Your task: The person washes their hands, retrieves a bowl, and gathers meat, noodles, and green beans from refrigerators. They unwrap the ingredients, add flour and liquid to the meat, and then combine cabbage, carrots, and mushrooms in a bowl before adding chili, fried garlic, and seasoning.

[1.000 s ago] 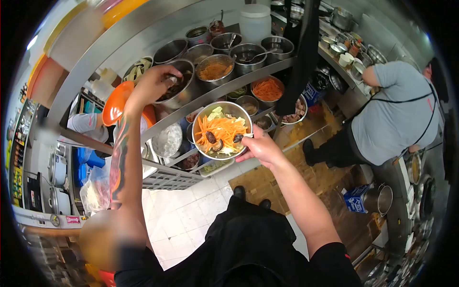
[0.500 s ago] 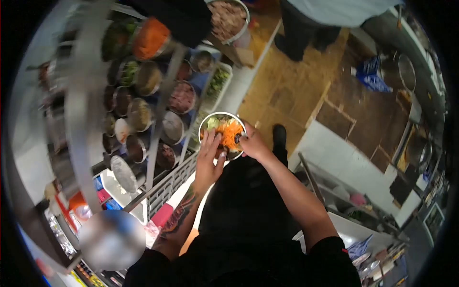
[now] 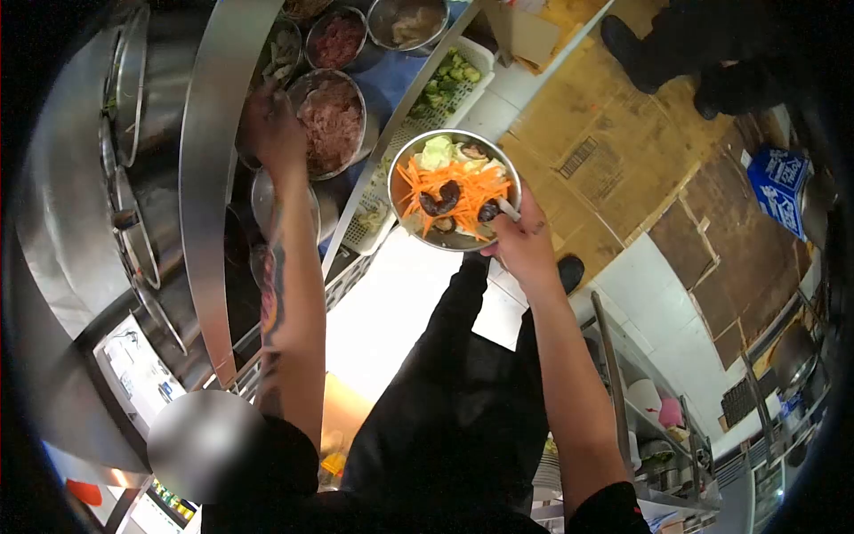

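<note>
My right hand (image 3: 525,238) grips the rim of a round metal bowl (image 3: 400,227), thumb over the edge. Inside the bowl are shredded carrot (image 3: 471,187), pale cabbage (image 3: 437,152) and dark mushroom pieces (image 3: 439,198). My left hand (image 3: 271,129) reaches among the metal containers at the upper left, beside a bowl of minced meat (image 3: 331,125). Its fingers are dark and blurred, so whether they hold anything is unclear.
Broccoli fills a white basket (image 3: 480,55) above the bowl. A metal shelf edge (image 3: 209,178) runs along the left. Another person's dark legs (image 3: 712,44) stand at the upper right, near a blue box (image 3: 778,191). A metal rail (image 3: 614,383) is at right.
My left hand has left the bowl and moved up and left to the containers. My right hand still holds the bowl, now higher and further right in view.
</note>
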Available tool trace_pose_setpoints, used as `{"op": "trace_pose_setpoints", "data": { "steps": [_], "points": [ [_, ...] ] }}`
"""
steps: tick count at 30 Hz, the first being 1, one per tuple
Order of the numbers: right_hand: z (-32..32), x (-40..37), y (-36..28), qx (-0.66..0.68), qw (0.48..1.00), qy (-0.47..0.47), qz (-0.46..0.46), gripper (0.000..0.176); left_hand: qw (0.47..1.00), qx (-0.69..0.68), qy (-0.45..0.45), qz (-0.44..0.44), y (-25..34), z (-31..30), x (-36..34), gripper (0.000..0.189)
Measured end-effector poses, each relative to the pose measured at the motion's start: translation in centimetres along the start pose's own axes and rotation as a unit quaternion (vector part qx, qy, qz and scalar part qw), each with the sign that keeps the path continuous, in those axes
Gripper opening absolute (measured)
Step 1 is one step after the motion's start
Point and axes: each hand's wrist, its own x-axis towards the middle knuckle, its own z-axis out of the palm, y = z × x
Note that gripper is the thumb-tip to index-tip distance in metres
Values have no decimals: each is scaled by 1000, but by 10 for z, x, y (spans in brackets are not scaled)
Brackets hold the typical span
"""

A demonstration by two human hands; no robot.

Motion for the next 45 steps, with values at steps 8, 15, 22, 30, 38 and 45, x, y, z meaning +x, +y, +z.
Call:
{"op": "trace_pose_setpoints", "data": {
  "steps": [8, 15, 22, 30, 38, 45],
  "points": [
    [-5, -2, -3, 1, 999, 2, 45, 55, 982, 166, -84, 22, -104, 67, 115, 37],
    [-13, 8, 7, 10, 998, -46, 43, 65, 975, 178, -132, 14, -122, 92, 145, 33],
    [-7, 6, -5, 8, 998, -38, 56, 62, 983, 145, -113, 11, -123, 82, 143, 31],
    [1, 14, 2, 57, 998, -23, 13, 63, 976, -170, -17, -134, -34, 19, 72, 29],
    [48, 23, -34, 5, 1000, 15, -19, 64, 945, -192, -261, 39, 89, -24, -103, 26],
    [47, 3, -20, -8, 1000, 7, 8, 56, 961, 230, -145, 61, -100, -49, -8, 37]
  ]
}}
